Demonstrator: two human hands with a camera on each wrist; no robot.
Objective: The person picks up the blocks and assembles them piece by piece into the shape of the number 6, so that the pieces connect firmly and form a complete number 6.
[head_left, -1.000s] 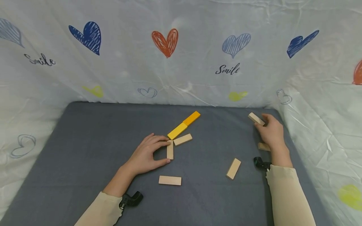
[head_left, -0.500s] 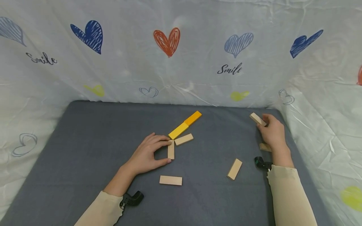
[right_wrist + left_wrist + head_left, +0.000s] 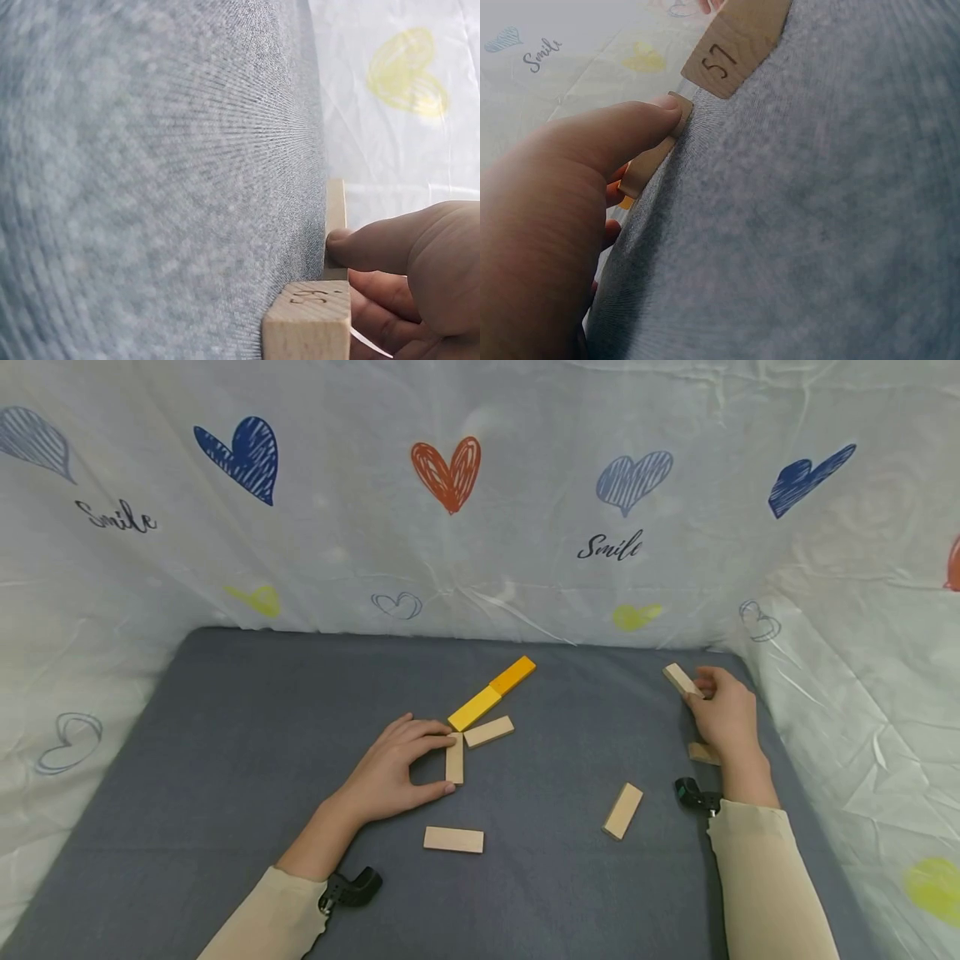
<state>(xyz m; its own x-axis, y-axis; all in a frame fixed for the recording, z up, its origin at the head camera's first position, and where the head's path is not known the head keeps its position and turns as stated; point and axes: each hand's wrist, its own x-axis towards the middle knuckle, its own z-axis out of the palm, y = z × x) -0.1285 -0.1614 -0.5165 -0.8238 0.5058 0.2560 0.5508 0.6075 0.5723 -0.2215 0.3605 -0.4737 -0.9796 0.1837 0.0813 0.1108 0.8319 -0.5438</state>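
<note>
My left hand (image 3: 397, 770) pinches a plain wooden block (image 3: 454, 760) end to end, fingertips at its far end and thumb at its near end. Just beyond it lie a yellow block (image 3: 474, 707) and a slanted plain block (image 3: 489, 731), their near corners close to the held one. An orange block (image 3: 513, 675) continues the yellow one's line toward the back. At the far right, my right hand (image 3: 726, 712) pinches another plain block (image 3: 682, 680) between thumb and fingers; in the right wrist view the thumb (image 3: 367, 244) lies along that block's face.
One loose block (image 3: 453, 840), numbered 57 on its end (image 3: 721, 61), lies near my left wrist. Another block (image 3: 622, 811) lies right of centre. Partly hidden under my right wrist is a further block (image 3: 703, 753). A heart-printed curtain (image 3: 510, 568) borders the grey tabletop (image 3: 300, 685).
</note>
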